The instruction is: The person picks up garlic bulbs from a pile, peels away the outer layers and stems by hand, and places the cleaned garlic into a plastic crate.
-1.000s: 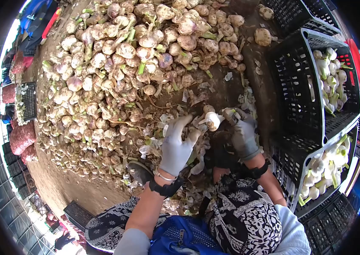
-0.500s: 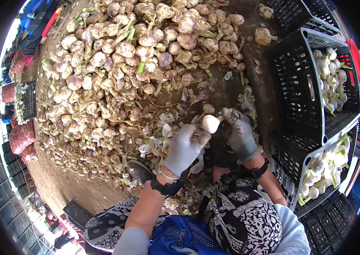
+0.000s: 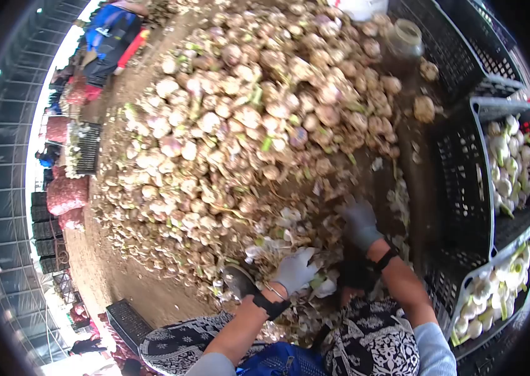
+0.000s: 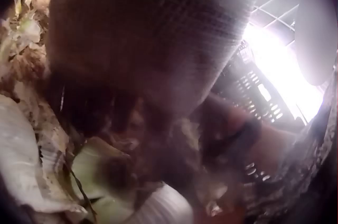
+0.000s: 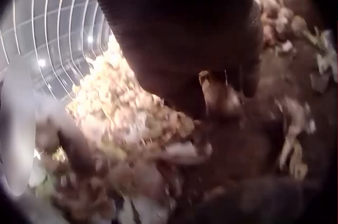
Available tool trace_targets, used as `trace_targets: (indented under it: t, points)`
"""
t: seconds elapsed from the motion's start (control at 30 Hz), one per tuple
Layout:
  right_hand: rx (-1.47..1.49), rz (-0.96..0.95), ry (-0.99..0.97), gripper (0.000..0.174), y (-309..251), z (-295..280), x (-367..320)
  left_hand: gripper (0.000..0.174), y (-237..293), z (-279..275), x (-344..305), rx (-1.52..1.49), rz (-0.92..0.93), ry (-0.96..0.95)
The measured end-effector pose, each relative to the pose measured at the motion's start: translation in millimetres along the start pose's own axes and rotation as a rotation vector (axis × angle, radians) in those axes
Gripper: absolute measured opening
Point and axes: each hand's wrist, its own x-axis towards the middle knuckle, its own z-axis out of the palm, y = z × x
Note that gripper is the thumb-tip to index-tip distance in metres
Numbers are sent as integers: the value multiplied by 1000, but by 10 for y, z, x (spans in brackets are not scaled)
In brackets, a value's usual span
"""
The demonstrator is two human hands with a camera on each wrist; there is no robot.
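Note:
My gloved left hand is low over a litter of papery garlic skins, fingers turned down. In the left wrist view, its glove hides whatever is at the fingertips, close over pale green and white peelings. My gloved right hand reaches forward to the soil beside the heap of unpeeled garlic. A small tan piece, like a garlic bulb, shows between its dark fingers in the right wrist view; blur means I cannot tell whether they grip it. The white peeled bulb is out of sight.
Black plastic crates stand along the right, with clean white garlic inside. A clear jar stands beyond the heap. A shoe is beside my left wrist. Red mesh sacks and another person are farther left.
The peeled bulb between my hands has gone from view. My right hand has moved down and forward to the floor, and my left has dropped over the skins. The head view has tilted up.

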Motion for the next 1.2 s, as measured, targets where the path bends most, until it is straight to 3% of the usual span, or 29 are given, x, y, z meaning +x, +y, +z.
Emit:
trace_targets:
  t: [0.07, 0.1, 0.17, 0.2, 0.27, 0.37, 0.43, 0.5, 0.57, 0.73, 0.83, 0.9, 0.93, 1.0, 1.1, 1.13, 1.17, 1.2]
  points:
    - [248, 231, 49, 35, 87, 99, -5, 36, 297, -401, 112, -403, -261, 156]
    - [248, 210, 63, 35, 113, 155, -28, 36, 367, -469, 151, -392, -258, 178]
    - [569, 504, 135, 26, 142, 190, -30, 47, 480, -505, 281, -353, -259, 300]
    - [565, 488, 145, 26, 84, 203, -73, 58, 529, -493, 371, -352, -234, 316]
    - [1204, 729, 160, 16, -155, 99, -142, 62, 643, -437, 506, -338, -163, 395]
    - [1016, 645, 166, 9, -228, 85, -257, 58, 643, -315, 607, -343, -153, 406]
    - [1067, 657, 162, 13, -318, -195, -192, 58, 639, -322, 631, -351, -93, 394]
    - [868, 566, 55, 16, -291, -256, -197, 58, 666, -393, 637, -397, -74, 374]
    - [889, 569, 67, 17, -343, -309, -211, 59, 678, -452, 635, -554, -80, 320]
    - [916, 587, 38, 16, -365, -457, -294, 61, 594, -445, 615, -605, -20, 315]
    - [1016, 568, 32, 15, -314, -440, -367, 61, 569, -465, 624, -653, 21, 314]
    - [1363, 615, 32, 16, -339, -517, -372, 61, 557, -470, 626, -671, 45, 308]
    - [1363, 613, 31, 16, -324, -535, -352, 61, 608, -568, 623, -707, 35, 258]
    - [1485, 491, -62, 16, -267, -579, -298, 61, 623, -596, 632, -744, 24, 207]
    - [1611, 389, -33, 17, -324, -739, -223, 53, 576, -586, 664, -898, -16, 345]
    - [1613, 390, -32, 17, -297, -715, -219, 48, 529, -618, 623, -1395, -127, 196]
    - [1407, 356, -19, 18, -263, -683, -200, 45, 497, -659, 586, -1884, -245, 22]
    - [1201, 321, -6, 20, -254, -674, -180, 45, 478, -689, 566, -1883, -246, 24]
